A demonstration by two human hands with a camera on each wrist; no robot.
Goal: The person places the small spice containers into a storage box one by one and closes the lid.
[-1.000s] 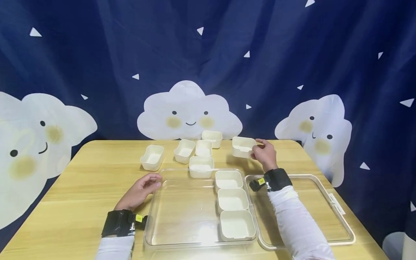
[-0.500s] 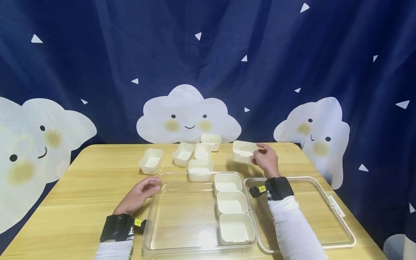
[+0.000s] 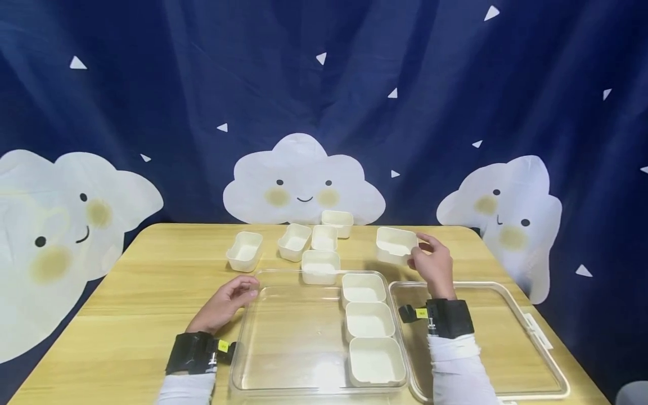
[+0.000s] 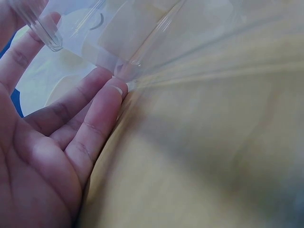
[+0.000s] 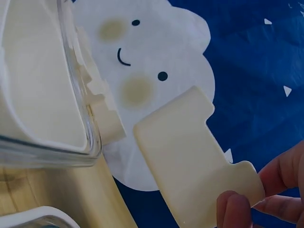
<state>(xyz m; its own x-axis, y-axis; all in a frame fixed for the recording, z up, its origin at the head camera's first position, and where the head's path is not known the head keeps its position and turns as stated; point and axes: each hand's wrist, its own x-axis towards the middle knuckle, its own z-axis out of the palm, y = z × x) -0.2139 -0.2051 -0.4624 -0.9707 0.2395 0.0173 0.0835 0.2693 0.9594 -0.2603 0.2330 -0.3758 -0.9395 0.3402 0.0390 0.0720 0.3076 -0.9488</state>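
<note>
My right hand (image 3: 434, 264) pinches a cream plastic bin (image 3: 396, 243) by its right end, above the far right part of the table. The right wrist view shows this bin's (image 5: 185, 147) notched rim, with thumb and fingertips at one corner. My left hand (image 3: 223, 304) rests at the far left corner of a large clear box (image 3: 288, 337), its loosely bent fingers (image 4: 102, 107) against the outer wall. Along the box's right side stand three cream bins in a row: a far one (image 3: 363, 288), a middle one (image 3: 370, 320) and a near one (image 3: 377, 361).
Behind the box sit several loose cream bins, among them a left one (image 3: 245, 250), one close to the box's far edge (image 3: 320, 264) and one at the back (image 3: 338, 222). A clear lid with a white rim (image 3: 521, 309) lies right of the box, under my right forearm.
My right hand has brought the bin slightly nearer and to the right. My left hand stays at the box corner. The head view has shifted a little.
</note>
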